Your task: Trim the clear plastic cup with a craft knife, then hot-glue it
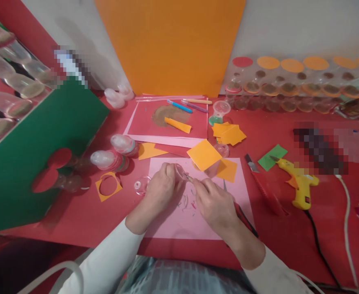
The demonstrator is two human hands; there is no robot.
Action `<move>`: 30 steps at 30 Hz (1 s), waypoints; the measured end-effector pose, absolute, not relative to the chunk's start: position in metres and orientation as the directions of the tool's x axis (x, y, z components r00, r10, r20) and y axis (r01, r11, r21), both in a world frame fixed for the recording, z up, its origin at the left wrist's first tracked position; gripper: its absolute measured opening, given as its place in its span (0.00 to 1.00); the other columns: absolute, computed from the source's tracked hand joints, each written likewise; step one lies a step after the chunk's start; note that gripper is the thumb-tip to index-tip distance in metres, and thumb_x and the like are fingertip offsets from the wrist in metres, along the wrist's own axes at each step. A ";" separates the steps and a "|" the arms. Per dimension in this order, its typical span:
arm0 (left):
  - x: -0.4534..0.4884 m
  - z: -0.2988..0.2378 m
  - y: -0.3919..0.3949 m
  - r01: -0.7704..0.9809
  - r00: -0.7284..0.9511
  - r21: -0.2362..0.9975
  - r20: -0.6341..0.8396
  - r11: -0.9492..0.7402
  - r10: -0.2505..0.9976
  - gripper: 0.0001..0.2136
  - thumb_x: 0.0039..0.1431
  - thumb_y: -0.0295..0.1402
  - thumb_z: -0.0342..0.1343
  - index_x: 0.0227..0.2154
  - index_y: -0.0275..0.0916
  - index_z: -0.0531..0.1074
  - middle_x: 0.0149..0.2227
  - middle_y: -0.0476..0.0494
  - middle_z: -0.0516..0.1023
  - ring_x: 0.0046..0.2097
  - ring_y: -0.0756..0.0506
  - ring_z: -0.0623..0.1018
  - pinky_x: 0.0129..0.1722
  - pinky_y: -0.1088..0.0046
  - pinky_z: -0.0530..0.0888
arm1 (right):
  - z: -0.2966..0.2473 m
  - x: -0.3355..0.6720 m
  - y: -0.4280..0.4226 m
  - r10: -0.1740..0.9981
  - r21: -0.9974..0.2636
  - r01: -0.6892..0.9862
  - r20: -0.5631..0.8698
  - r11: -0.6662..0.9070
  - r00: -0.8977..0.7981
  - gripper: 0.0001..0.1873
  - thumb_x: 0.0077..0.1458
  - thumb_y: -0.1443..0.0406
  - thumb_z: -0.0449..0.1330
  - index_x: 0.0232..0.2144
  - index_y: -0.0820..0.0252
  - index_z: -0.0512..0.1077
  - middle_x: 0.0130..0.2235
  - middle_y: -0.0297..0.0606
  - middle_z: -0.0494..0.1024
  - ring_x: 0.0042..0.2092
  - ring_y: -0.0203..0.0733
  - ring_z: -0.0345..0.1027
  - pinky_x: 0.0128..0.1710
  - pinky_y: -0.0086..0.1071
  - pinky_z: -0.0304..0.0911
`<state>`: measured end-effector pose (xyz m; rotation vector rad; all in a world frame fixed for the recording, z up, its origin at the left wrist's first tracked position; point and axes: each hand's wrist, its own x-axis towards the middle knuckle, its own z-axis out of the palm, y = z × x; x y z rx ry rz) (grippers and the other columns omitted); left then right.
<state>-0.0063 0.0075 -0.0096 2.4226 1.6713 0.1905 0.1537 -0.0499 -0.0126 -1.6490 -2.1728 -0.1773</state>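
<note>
My left hand [162,181] is closed round a small clear plastic piece [179,170], steadying it above a pink paper sheet [167,228]. Pinched in my right hand [214,200] is a thin tool with a metal tip [187,177], which meets the plastic piece; its grip is hidden by my fingers. A clear plastic lid [142,185] lies just left of my left hand. Small coloured scraps [185,203] are scattered on the pink sheet below my hands. Something red and black [245,218] shows partly beneath my right wrist.
Orange paper squares [204,154] lie ahead. To the right are a red cutter [267,190] and a yellow glue gun [302,183] with a black cord. Stacked plastic cups [110,161] and a green board [45,155] stand left. Clear bottle-like pieces [269,87] line the back right.
</note>
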 end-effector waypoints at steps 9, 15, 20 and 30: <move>-0.009 -0.010 0.008 0.920 0.318 0.256 -0.048 -0.296 0.947 0.12 0.58 0.37 0.54 0.41 0.38 0.62 0.41 0.40 0.69 0.32 0.44 0.77 0.25 0.70 0.70 | -0.009 0.162 -0.057 0.915 -0.250 0.929 0.364 0.275 -0.173 0.16 0.60 0.71 0.51 0.45 0.59 0.75 0.29 0.35 0.75 0.29 0.35 0.68 0.24 0.28 0.55; -0.009 -0.008 0.008 0.911 0.331 0.277 -0.048 -0.306 0.942 0.11 0.59 0.37 0.53 0.40 0.37 0.62 0.38 0.41 0.69 0.33 0.43 0.77 0.24 0.71 0.70 | -0.008 0.160 -0.057 0.916 -0.238 0.928 0.353 0.286 -0.191 0.16 0.59 0.71 0.51 0.45 0.61 0.75 0.28 0.35 0.74 0.29 0.36 0.68 0.24 0.29 0.55; -0.008 -0.008 0.009 0.909 0.339 0.272 -0.044 -0.315 0.940 0.10 0.58 0.36 0.52 0.39 0.37 0.62 0.37 0.41 0.70 0.33 0.42 0.76 0.23 0.70 0.70 | -0.010 0.157 -0.056 0.909 -0.188 0.939 0.363 0.289 -0.207 0.17 0.59 0.71 0.51 0.46 0.61 0.75 0.28 0.35 0.74 0.29 0.36 0.68 0.25 0.30 0.55; -0.006 -0.008 0.011 0.928 0.337 0.205 -0.103 -0.311 0.936 0.10 0.59 0.36 0.52 0.38 0.35 0.62 0.37 0.39 0.71 0.32 0.41 0.77 0.23 0.68 0.69 | -0.014 0.154 -0.054 0.880 -0.123 0.943 0.414 0.308 -0.233 0.15 0.59 0.73 0.51 0.44 0.62 0.75 0.27 0.35 0.74 0.28 0.35 0.67 0.26 0.30 0.54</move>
